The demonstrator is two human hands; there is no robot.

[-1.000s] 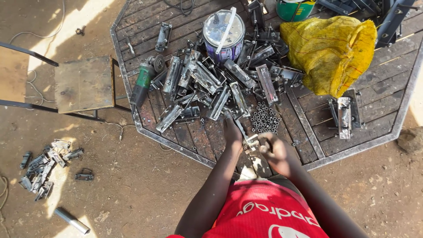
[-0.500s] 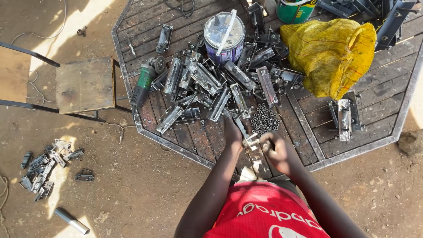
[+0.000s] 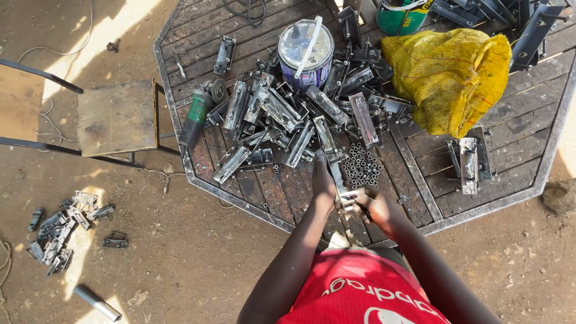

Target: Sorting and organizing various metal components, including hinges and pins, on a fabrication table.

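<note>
Far left of the frame: a small heap of metal parts (image 3: pixel 57 231) lies on the dirt, with a short metal tube (image 3: pixel 96 303) below it near the lower left corner. Just right of that, a metal-framed stool (image 3: pixel 117 117) stands beside the octagonal slatted table (image 3: pixel 252 186). On the table's left part a green angle grinder (image 3: pixel 195 117) lies with its long axis running lower left to upper right, disc end toward the pile of metal latch pieces (image 3: pixel 282 120) heaped at upper centre. A paint tin (image 3: pixel 306 51) with a stick across its lid stands above the pile. Centre, lower half: the person's left hand (image 3: pixel 323 183) is pressed flat, fingers together, on the upper end of a long metal latch piece (image 3: pixel 337 177) — its long axis runs nearly straight up the frame, leaning slightly to the upper left. The right hand (image 3: pixel 375 207) is curled around the lower end of the same piece, just right of the left hand; exactly what its fingertips pinch cannot be told. Both hands touch the piece; the left is nearer the pile. A cluster of small nuts (image 3: pixel 362 168) lies just upper right of the hands. Further right — a yellow mesh sack (image 3: pixel 450 78), with another latch assembly (image 3: pixel 470 159) below it.
</note>
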